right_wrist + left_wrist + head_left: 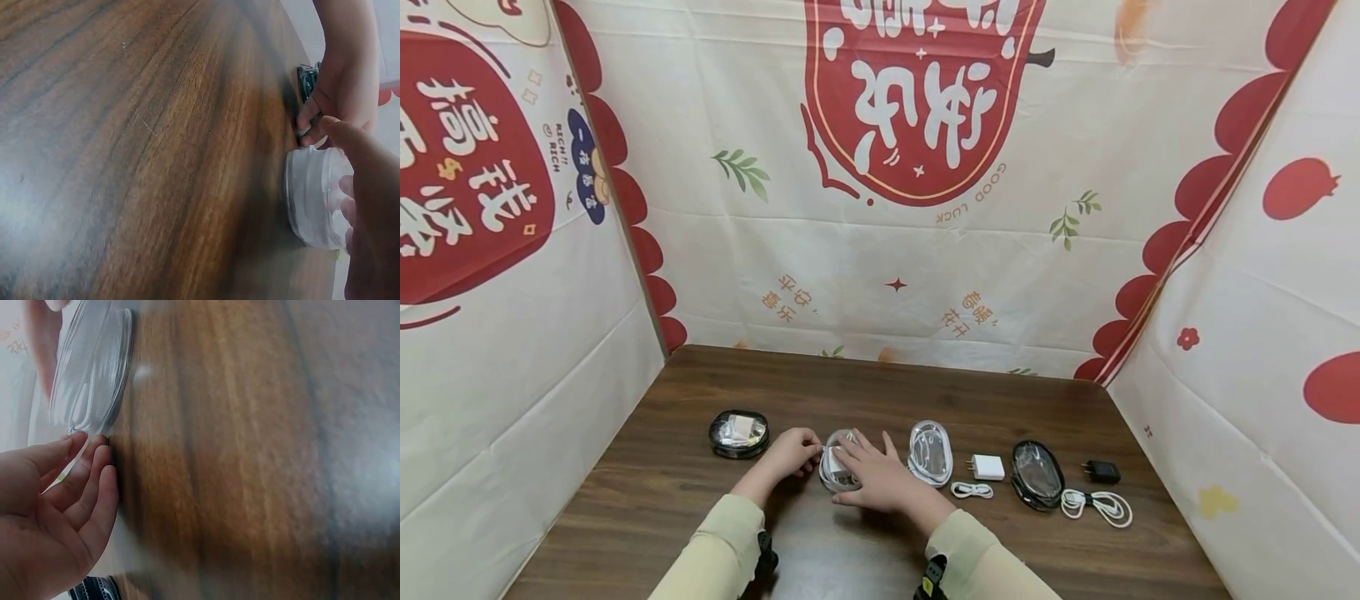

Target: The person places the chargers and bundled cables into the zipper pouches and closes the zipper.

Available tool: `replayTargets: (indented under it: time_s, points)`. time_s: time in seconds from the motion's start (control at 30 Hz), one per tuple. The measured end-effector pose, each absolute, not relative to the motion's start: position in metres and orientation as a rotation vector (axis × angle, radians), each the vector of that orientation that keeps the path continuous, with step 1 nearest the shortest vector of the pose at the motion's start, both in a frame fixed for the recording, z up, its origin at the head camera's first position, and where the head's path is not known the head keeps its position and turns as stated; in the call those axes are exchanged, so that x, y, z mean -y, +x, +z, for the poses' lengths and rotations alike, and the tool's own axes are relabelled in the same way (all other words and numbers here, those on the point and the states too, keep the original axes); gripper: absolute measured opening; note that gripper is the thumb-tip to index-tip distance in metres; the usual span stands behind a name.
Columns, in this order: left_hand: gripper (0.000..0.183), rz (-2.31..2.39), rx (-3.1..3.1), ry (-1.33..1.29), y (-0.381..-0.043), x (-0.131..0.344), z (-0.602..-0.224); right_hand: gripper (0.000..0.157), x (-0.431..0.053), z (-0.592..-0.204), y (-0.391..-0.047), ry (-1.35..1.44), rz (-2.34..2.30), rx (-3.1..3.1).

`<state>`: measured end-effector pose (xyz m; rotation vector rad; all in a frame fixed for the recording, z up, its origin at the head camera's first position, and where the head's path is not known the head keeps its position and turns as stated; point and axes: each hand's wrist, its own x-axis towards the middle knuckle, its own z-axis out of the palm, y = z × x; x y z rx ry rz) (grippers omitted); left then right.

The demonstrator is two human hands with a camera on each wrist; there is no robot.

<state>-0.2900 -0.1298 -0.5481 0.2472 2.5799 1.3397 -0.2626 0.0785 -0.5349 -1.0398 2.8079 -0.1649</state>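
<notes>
A small oval clear zip case (831,477) with a white item inside lies on the table in front of me. My left hand (792,453) is at its left end, thumb and index finger pinching the zipper pull (73,430). Spread flat across the top, my right hand (877,477) presses on the case with nearly straight fingers and hides part of it. In the right wrist view the case (307,197) sits under those fingers, its side wall facing the camera.
Left of my hands lies a black-rimmed clear case (739,434) with contents. To the right are another clear case (930,453), a white charger (987,467), a white cable (972,490), a black-rimmed case (1037,474), a black charger (1102,472) and a strapped white cable (1105,507).
</notes>
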Motion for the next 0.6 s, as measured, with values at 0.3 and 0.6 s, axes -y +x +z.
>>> replayTargets:
  time_s: [0.3,0.6]
  points:
    - [0.016,1.361,-2.594,0.264,-0.292,0.131,-0.551,0.087,-0.074,-0.549,-0.261,-0.977,-0.081,-2.880]
    - [0.016,1.376,-2.578,0.314,-0.289,0.136,-0.551,0.093,-0.070,-0.554,-0.259,-0.933,0.017,-2.907]
